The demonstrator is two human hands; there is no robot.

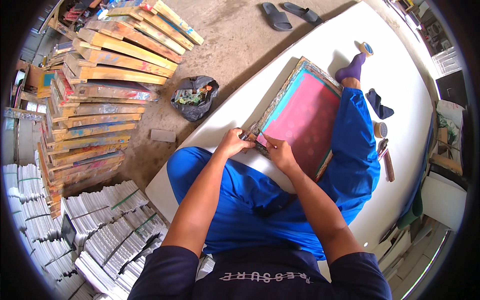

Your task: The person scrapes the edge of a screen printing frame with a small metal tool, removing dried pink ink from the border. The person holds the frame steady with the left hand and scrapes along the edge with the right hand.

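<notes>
Left hand point(233, 143), right hand point(281, 154) at pink, wooden-framed screen point(301, 112) corner
Fingers curled, holds unclear; blue-trousered leg point(354, 145) covers its right edge.

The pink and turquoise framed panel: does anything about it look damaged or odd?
Yes, slightly. The framed panel has a mottled border along its left side, which looks worn; I cannot tell whether that is damage or old paint. The turquoise also looks uneven: a broad strip at left, only a thin trace at lower right.
</notes>
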